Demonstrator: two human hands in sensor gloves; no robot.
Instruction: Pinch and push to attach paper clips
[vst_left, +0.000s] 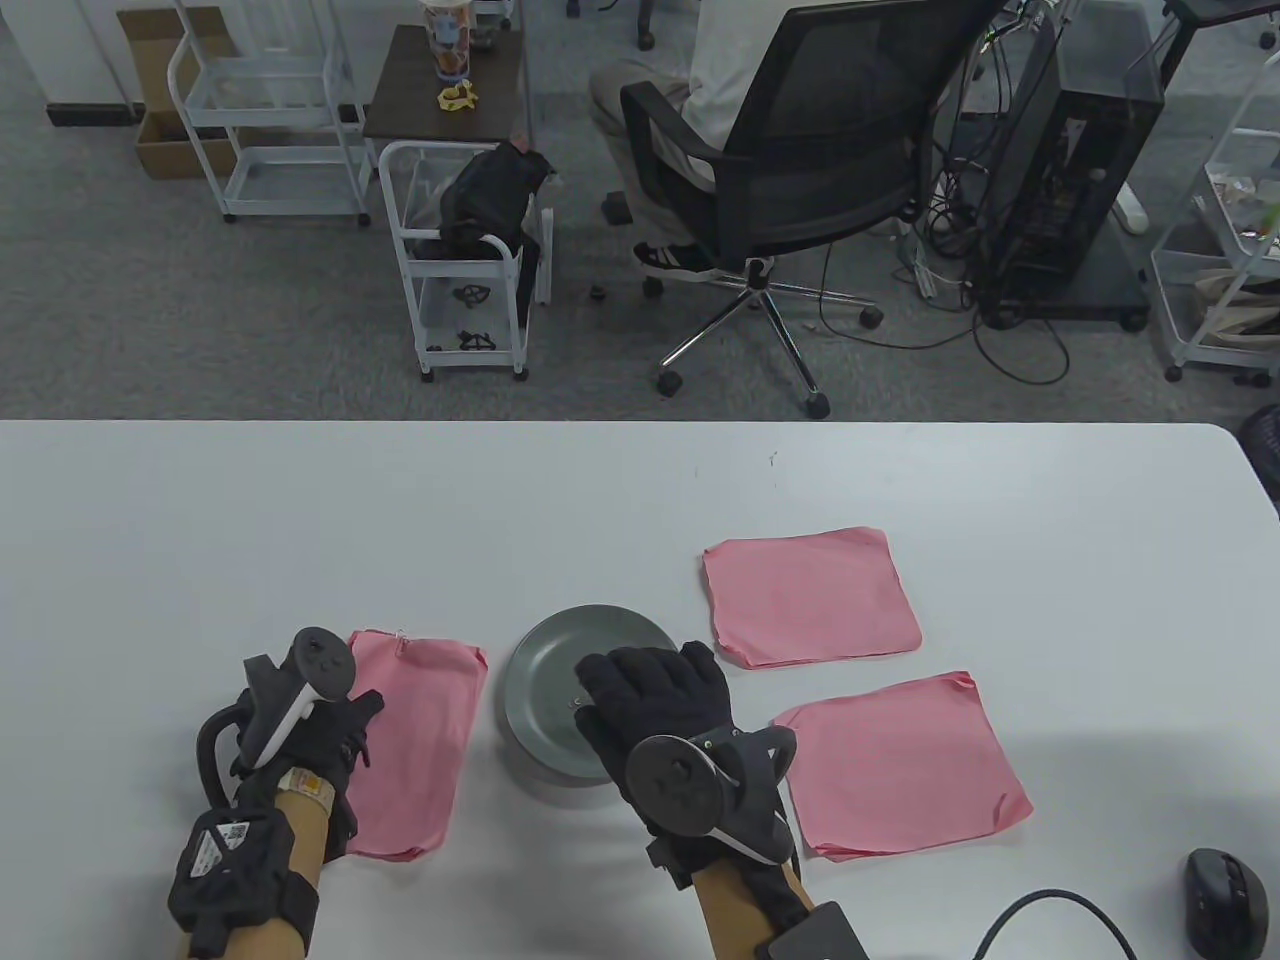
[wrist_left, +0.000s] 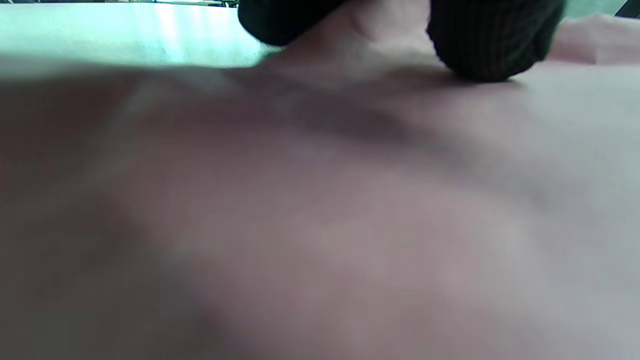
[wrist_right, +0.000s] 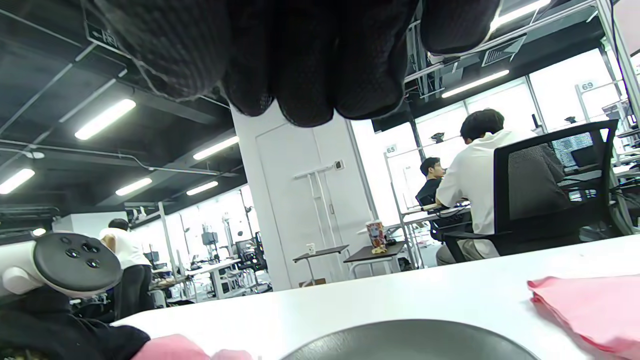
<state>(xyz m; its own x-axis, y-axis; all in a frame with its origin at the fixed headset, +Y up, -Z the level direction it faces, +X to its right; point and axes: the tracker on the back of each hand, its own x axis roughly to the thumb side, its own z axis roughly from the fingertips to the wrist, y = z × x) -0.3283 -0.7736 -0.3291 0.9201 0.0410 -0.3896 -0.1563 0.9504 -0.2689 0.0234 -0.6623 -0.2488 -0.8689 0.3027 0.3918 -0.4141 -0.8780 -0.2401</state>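
- Step in hand, as I judge it: fetching a paper clip. The right hand (vst_left: 655, 700) hovers over the grey metal dish (vst_left: 560, 690) at lower centre of the table view, fingers extended and close together above it; a small glint by the fingertips may be a clip, too small to be sure. I cannot tell whether the hand has hold of anything.
- The left hand (vst_left: 320, 730) rests at lower left on the left pink paper stack (vst_left: 420, 740). In the left wrist view 2 gloved fingertips (wrist_left: 492, 42) press onto the pink sheet; the hand looks flat, gripping nothing.
- A small silver paper clip (vst_left: 402, 634) seems already set on that stack's top edge, just right of the left tracker.
- 2 more pink stacks lie to the right: the upper right pink stack (vst_left: 810, 598) and the lower right pink stack (vst_left: 900, 765), neither with a visible clip.
- Next move, by my reckoning: pinch 1 clip from the dish, carry it to a stack edge, and push it on while the other hand steadies the paper.
- Readable writing: in the right wrist view, upper right, a sign "69" (wrist_right: 587, 85); mid-frame, a sign "65" (wrist_right: 390, 149). The label on the left wrist strap is too small to read.
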